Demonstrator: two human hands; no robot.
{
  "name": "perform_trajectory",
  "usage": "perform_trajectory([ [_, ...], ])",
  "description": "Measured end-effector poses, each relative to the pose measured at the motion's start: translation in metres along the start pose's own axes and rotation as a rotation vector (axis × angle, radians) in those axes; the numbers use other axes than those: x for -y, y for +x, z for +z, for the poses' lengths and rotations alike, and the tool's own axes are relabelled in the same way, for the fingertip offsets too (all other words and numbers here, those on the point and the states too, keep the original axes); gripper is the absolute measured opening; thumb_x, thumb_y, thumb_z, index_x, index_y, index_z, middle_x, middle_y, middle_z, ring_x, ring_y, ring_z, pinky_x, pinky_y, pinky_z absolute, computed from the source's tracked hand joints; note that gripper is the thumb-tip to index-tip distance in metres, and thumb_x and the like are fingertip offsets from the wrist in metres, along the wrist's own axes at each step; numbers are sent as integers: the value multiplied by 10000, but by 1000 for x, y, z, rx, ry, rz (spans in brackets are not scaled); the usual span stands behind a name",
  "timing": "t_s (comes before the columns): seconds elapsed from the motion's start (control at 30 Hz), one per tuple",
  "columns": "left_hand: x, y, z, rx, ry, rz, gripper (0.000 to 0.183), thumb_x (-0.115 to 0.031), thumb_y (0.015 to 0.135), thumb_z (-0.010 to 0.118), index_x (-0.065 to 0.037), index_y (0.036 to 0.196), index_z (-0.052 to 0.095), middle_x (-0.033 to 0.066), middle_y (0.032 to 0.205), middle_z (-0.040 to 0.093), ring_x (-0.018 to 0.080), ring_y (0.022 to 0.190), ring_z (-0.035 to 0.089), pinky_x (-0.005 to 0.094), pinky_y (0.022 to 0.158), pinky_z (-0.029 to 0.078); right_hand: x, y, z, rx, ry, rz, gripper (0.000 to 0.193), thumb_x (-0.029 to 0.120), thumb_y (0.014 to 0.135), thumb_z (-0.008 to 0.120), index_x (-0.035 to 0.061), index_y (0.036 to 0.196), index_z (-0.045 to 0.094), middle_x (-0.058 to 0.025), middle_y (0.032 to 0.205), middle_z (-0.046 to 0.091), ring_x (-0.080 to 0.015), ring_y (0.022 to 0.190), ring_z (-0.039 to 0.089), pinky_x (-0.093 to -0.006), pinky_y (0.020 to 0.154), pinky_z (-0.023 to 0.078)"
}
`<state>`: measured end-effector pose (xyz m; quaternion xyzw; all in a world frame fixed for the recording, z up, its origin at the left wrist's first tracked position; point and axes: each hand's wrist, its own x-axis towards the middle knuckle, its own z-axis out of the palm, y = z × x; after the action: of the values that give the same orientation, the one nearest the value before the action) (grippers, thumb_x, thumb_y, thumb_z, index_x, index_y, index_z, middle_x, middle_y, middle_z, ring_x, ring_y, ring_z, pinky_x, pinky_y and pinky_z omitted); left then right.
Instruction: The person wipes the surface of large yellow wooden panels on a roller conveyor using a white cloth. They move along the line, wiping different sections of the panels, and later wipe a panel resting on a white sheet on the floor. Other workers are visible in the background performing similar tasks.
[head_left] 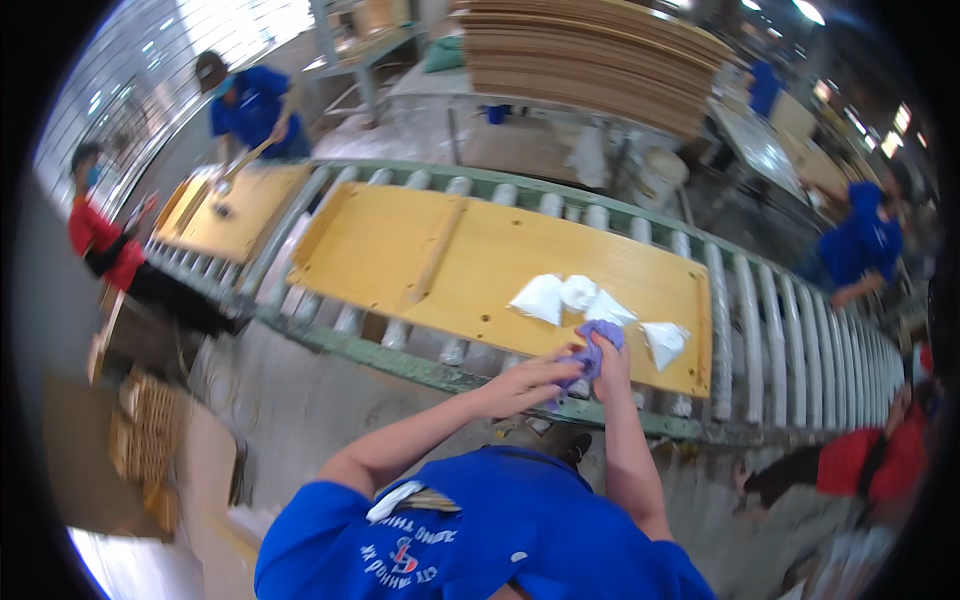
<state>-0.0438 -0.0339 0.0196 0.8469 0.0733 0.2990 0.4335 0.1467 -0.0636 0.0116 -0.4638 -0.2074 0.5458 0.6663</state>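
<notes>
Crumpled purple soft fabric point(603, 335): was bunched between both hands at the near edge of the flat yellow wooden panel point(365, 240).
Right hand point(613, 372): pinched the fabric.
Left hand point(525, 385): reached to it, fingers half spread; I could not tell whether they gripped.
Small white pouches point(537, 300): four were already set down, unheld, apparently loose.
Raised yellow strip point(438, 250): already crossed the panel.

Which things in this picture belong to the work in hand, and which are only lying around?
Seems part of the work:
purple cloth
yellow board
white packets on it
roller conveyor beneath

Seems just lying about:
stacked brown sheets
pale bucket
green bundle
</notes>
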Motion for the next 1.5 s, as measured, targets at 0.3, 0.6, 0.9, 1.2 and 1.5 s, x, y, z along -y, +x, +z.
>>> perform_trajectory([
  [0.3,10,31,31,-368,-1480,-787,426,-476,921,407,-162,1204,464,27,1081,551,148,914,564,305,787,476,-13,-30,29,156,-1202,-731,591,272,825,571,32,1326,372,-183,1240,468,-261,1094,503,-360,930,397],
  [0.6,25,49,56,-538,-543,-482,213,-190,945,375,-26,1007,495,79,884,553,192,793,528,288,734,432,-12,-34,36,-68,-388,-481,272,184,837,511,-38,957,612,-117,898,650,-172,820,603,-280,756,466],
  [0.9,26,34,67,-270,-31,-270,426,-191,928,431,-20,1300,312,197,1147,509,286,1031,515,332,925,371,-33,-2,-16,-112,21,63,331,218,881,450,-43,1036,580,-116,996,610,-192,889,590,-286,771,478],
  [1.2,75,16,36,-958,-887,-803,131,-209,942,469,-80,933,492,36,887,575,116,799,583,258,654,494,-6,23,-55,153,-647,206,488,396,867,532,39,1200,511,-65,1068,575,-120,833,546,-275,617,477],
  [1.5,155,41,-66,-837,-309,-985,527,-460,897,481,-74,540,444,24,566,485,138,542,501,277,518,404,57,65,-244,-263,-1115,-285,288,193,800,627,13,1020,585,-131,1036,571,-231,874,561,-314,783,451],
])
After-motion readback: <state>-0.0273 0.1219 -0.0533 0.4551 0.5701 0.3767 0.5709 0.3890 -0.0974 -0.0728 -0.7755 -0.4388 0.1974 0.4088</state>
